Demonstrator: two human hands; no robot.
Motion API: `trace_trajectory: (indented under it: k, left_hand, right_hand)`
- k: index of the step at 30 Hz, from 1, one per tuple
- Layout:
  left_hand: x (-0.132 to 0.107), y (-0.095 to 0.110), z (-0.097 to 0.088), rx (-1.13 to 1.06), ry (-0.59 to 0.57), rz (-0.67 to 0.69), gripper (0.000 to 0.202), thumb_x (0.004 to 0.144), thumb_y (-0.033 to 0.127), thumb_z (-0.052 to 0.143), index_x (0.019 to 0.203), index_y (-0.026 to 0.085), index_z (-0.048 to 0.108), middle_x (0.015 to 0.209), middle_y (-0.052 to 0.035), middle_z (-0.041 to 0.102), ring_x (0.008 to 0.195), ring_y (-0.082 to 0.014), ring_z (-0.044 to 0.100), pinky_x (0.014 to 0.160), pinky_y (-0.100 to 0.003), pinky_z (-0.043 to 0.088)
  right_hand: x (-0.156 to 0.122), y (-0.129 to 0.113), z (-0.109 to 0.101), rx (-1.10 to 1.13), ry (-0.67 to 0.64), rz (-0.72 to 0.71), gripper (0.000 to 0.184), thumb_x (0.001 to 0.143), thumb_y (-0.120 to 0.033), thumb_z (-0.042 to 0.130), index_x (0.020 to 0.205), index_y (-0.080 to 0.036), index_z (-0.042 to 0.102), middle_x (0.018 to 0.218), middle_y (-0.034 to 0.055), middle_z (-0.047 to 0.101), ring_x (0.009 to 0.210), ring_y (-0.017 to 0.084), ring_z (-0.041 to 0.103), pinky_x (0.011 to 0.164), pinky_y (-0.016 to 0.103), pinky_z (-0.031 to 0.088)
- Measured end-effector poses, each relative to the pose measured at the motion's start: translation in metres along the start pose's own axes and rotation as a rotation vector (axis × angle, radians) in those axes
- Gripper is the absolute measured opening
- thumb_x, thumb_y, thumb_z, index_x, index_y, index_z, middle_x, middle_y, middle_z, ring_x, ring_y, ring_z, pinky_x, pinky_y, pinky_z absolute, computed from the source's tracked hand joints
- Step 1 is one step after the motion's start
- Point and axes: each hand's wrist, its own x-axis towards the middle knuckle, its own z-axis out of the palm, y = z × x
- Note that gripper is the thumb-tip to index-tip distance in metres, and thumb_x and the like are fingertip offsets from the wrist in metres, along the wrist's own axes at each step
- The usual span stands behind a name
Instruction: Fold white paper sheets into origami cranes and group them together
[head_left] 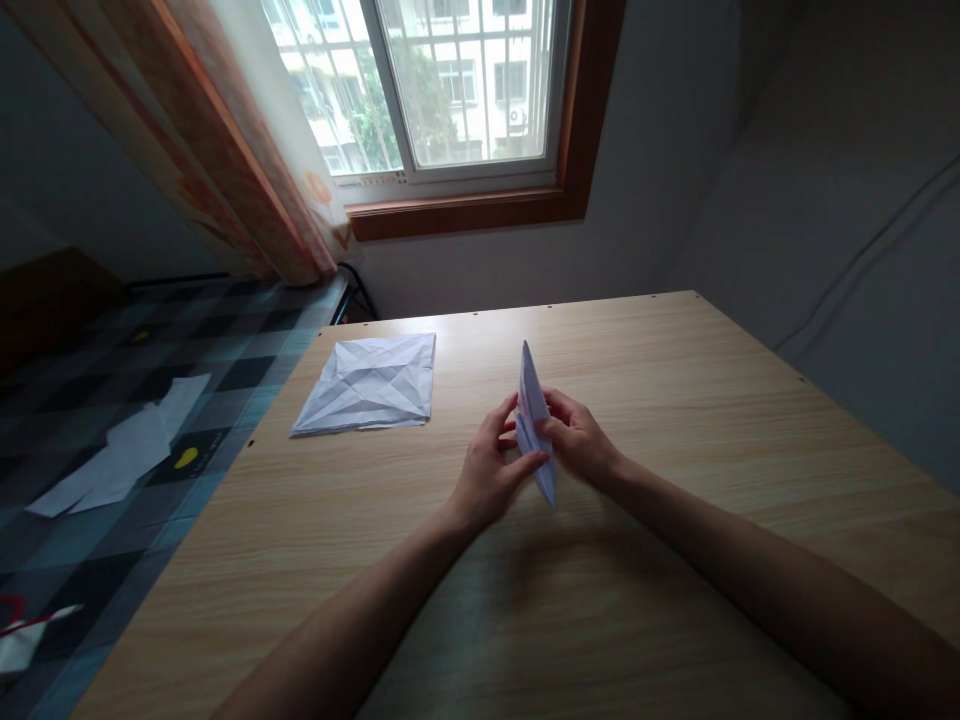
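Forearms (360,610): Came in low from either side over the tabletop (675,400), converging ahead of the camera.
Left hand (484,470): Gripped the folded paper (532,405) from its left, thumb laid across the lower part, fingers bent along the left side; closed about as far as the thin paper allowed.
Right hand (581,435): Pinched the same paper from its right, thumb on the right face, fingertips partly hidden behind.
Folded paper: Stood nearly edge-on between both hands, touching each, long axis running from a far, upper tip to a near, lower tip set slightly rightward. Had the left thumb closer to that near tip. Seemed raised above the tabletop.
Creased paper square (375,385): Lay flat on the tabletop, beyond and left of the left hand, well apart.
Loose paper (135,445): Lay on the checked bed (232,400), past the tabletop's left edge.
Curtain (247,150): Hung left of the window (480,80), farthest back.
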Motion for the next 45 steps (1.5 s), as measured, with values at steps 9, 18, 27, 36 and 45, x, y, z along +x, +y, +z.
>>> trace_trajectory:
  k: [9,18,27,36,45]
  left_hand:
    - [-0.003,0.007,0.001,0.198,-0.003,0.070,0.073,0.073,0.027,0.078,0.139,0.026,0.047,0.132,-0.0111,0.056,0.108,-0.0251,0.061,0.084,-0.036,0.055]
    - [0.002,0.005,-0.007,0.199,0.164,0.067,0.058,0.081,0.017,0.055,0.138,0.024,0.047,0.137,-0.0114,0.051,0.108,-0.0215,0.061,0.079,-0.030,0.055]
    - [0.003,0.005,-0.007,0.305,0.019,0.153,0.067,0.080,0.030,0.070,0.140,0.025,0.043,0.134,-0.0118,0.053,0.113,-0.0256,0.060,0.091,-0.039,0.053]
    - [0.000,0.003,-0.005,0.313,0.065,0.169,0.065,0.083,0.023,0.059,0.144,0.024,0.036,0.138,-0.0117,0.052,0.118,-0.0268,0.057,0.099,-0.044,0.048]
    - [0.000,0.002,-0.006,0.423,0.134,0.188,0.079,0.064,0.004,0.042,0.141,0.021,0.042,0.131,-0.0058,0.059,0.119,-0.0246,0.055,0.103,-0.043,0.047]
  right_hand:
    - [-0.003,-0.015,0.011,-0.450,0.208,-0.006,0.021,0.079,-0.029,0.062,0.097,-0.020,0.064,0.087,0.0027,0.069,0.072,0.018,0.063,0.063,0.028,0.050]
    - [-0.002,-0.012,0.001,-0.621,0.269,0.012,0.017,0.079,-0.024,0.056,0.092,-0.021,0.067,0.083,0.0028,0.071,0.068,0.019,0.061,0.063,0.030,0.047]
    - [-0.006,-0.022,0.007,-0.767,0.260,-0.026,0.010,0.082,-0.029,0.058,0.083,-0.022,0.065,0.074,0.0013,0.068,0.064,0.018,0.059,0.059,0.027,0.040]
    - [-0.010,-0.015,0.011,-0.879,0.224,-0.118,0.014,0.085,-0.028,0.053,0.082,-0.019,0.064,0.065,-0.0004,0.061,0.057,0.016,0.054,0.057,0.026,0.035]
    - [-0.010,-0.014,0.006,-0.869,0.238,-0.088,0.028,0.083,-0.022,0.052,0.107,-0.020,0.067,0.074,0.0016,0.066,0.064,0.018,0.059,0.064,0.028,0.044]
